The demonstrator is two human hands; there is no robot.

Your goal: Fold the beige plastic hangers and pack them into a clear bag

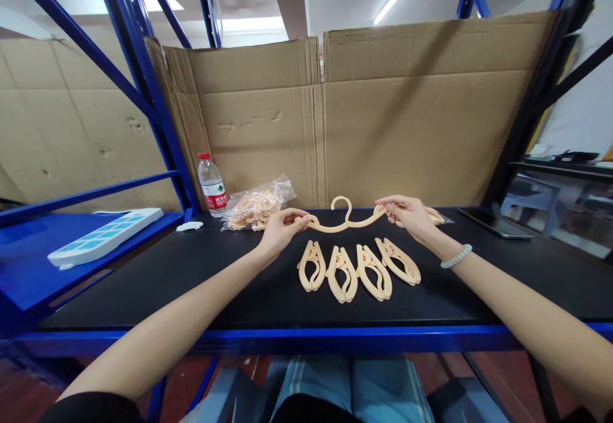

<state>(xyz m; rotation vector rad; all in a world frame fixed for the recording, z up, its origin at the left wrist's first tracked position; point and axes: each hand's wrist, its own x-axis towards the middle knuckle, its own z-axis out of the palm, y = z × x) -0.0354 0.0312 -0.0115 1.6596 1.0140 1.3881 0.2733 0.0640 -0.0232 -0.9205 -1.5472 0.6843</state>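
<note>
An unfolded peach-coloured clothes hanger [348, 223] is stretched between my two hands, its hook pointing up. My left hand [283, 226] pinches the left arm end, and my right hand [406, 213] pinches the right end. Below it on the black tabletop, several folded hangers of the same colour lie in a row, among them one at the left [306, 275] and one at the right [407, 268]. Behind my left hand sits a clear plastic bag [256, 204] full of similar pieces. Partly hidden behind my right hand is another small bagged piece [435, 216].
A water bottle with a red cap [211, 183] stands at the back left. A white tray with blue compartments [106, 236] rests on a blue surface at the left. At the right lies a dark phone or tablet [493, 223]. Cardboard panels [412, 116] close off the back.
</note>
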